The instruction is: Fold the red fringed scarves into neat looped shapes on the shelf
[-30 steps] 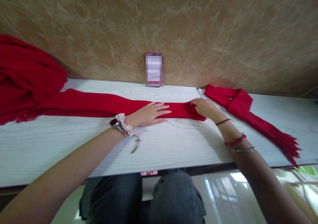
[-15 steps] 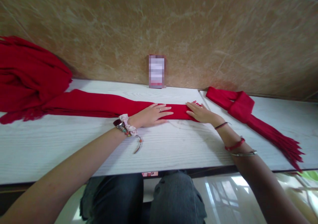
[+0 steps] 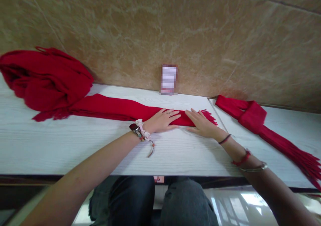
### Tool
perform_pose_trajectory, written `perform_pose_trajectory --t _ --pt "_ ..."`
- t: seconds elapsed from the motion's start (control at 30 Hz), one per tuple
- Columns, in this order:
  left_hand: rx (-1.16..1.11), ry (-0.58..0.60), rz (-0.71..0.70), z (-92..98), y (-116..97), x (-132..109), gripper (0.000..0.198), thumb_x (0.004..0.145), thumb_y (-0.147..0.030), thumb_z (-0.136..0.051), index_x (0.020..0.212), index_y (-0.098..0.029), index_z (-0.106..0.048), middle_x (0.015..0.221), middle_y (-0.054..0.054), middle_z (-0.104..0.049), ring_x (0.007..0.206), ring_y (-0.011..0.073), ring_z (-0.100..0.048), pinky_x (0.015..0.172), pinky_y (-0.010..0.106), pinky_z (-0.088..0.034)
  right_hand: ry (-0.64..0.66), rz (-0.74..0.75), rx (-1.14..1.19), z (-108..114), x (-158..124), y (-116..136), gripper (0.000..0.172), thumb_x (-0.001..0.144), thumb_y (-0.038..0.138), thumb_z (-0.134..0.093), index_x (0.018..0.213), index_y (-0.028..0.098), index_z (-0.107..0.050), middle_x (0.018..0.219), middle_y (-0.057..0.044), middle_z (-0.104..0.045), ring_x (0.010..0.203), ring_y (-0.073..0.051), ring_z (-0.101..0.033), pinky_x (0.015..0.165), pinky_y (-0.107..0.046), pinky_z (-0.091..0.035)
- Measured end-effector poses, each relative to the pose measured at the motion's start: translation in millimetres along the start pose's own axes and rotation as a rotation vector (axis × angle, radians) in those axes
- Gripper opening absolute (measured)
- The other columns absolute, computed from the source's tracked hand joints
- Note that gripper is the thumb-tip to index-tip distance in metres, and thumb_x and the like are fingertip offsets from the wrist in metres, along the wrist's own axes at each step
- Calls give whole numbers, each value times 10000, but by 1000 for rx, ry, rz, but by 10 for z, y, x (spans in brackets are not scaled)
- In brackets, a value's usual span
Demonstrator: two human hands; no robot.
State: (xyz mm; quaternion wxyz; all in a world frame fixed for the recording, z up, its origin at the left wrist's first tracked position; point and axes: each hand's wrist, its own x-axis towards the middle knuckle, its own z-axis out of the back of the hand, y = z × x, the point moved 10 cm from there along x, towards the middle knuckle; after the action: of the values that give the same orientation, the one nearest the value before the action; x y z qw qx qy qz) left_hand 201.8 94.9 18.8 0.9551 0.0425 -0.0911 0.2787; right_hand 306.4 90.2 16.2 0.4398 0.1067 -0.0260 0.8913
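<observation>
Red fringed scarf (image 3: pixel 117 109), folded lengthwise into a narrow band, is laid across the middle of the frame on a white wood-grain surface (image 3: pixel 100 152). Several layers are shown along its lower edge, left of centre. Its left end is met by a heaped pile of red cloth (image 3: pixel 57 79); whether the two are joined or merely touching cannot be told. At the right end a short fringe (image 3: pixel 210 116) is shown, partly covered by the right hand (image 3: pixel 202 123).

Grip: both hands opened out flat, fingers extended and somewhat spread, nothing pinched or enclosed. Left hand (image 3: pixel 160 121) is rested on the band at the frame's centre; right hand is rested just to its right, near the fringe, a strip of red being left visible between them.

Handling, as judged: light, soft, limp; not fragile, though strands could be snagged. Little slip against skin is expected, but folded layers may be slid over one another if pulled from one side. Best hold: band taken through all layers, thumb below and fingers above, inward of the fringe; loose strands best avoided.

At the frame's right, a second red scarf (image 3: pixel 253 117) is seen, looped over itself.
</observation>
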Motion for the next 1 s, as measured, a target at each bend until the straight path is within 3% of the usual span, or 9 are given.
perform_pose_trajectory --t 0.07,0.17,0.3,0.47,0.6,0.7,0.8,0.9,1.0 --pt "9 -18 15 9 13 -8 583 925 -549 -274 1376 -193 -376 1436 76 -386 1324 223 -319 1054 389 -236 32 29 -9 -82 22 84 631 905 517 -357 1433 181 -277 1438 -167 -363 1336 -311 -298 1053 -557 -280" --pt "27 -36 40 30 40 -25 559 933 -520 -289 1362 -179 -396 1426 85 -400 1313 227 -337 1048 394 -253 31 27 -36 -89 -1 7 580 919 474 -353 1407 161 -337 1419 -178 -388 1309 -298 -355 1043 -523 -325" --pt "42 -36 54 49 84 -44 498 943 -477 -307 1345 -205 -422 1416 74 -417 1299 235 -358 1027 419 -289 50 58 -88 0 -44 -93 532 929 421 -361 1366 122 -406 1375 -196 -442 1250 -281 -442 1010 -474 -393" --pt "47 -39 25 100 80 -38 431 957 -411 -314 1311 -215 -464 1400 67 -439 1277 232 -393 991 414 -349 69 158 -225 136 -38 26 428 905 217 -406 1315 118 -479 1316 -183 -511 1202 -300 -492 966 -491 -436" --pt "33 15 -10 73 39 -45 405 951 -247 -343 1348 -207 -414 1428 76 -399 1282 222 -392 999 429 -357 56 225 -295 125 -65 97 493 831 20 -380 1304 112 -484 1294 -169 -535 1174 -258 -526 952 -431 -463" --pt "27 79 -2 23 49 -61 473 919 -157 -364 1388 -215 -345 1464 73 -336 1329 245 -323 1013 504 -335 25 249 -354 117 -104 79 480 841 6 -362 1288 121 -496 1257 -156 -571 1122 -226 -570 914 -382 -497" --pt "39 80 -20 65 31 -61 511 911 -76 -280 1403 -210 -312 1490 61 -280 1372 240 -235 1018 554 -312 -69 297 -430 229 -143 99 430 883 40 -351 1276 121 -504 1233 -149 -591 1158 -238 -541 908 -397 -500" --pt "51 17 -58 150 -10 -46 533 906 -48 -238 1415 -196 -286 1510 51 -224 1399 229 -145 1044 576 -253 -172 309 -471 374 -177 107 424 911 84 -360 1320 137 -460 1275 -135 -561 1267 -263 -422 970 -462 -443" --pt "12 64 -50 37 7 -38 554 899 -41 -242 1412 -247 -289 1500 30 -254 1399 209 -147 1052 591 -208 -168 339 -428 334 -217 106 448 917 86 -350 1346 181 -433 1310 -92 -538 1300 -244 -374 1005 -466 -412"
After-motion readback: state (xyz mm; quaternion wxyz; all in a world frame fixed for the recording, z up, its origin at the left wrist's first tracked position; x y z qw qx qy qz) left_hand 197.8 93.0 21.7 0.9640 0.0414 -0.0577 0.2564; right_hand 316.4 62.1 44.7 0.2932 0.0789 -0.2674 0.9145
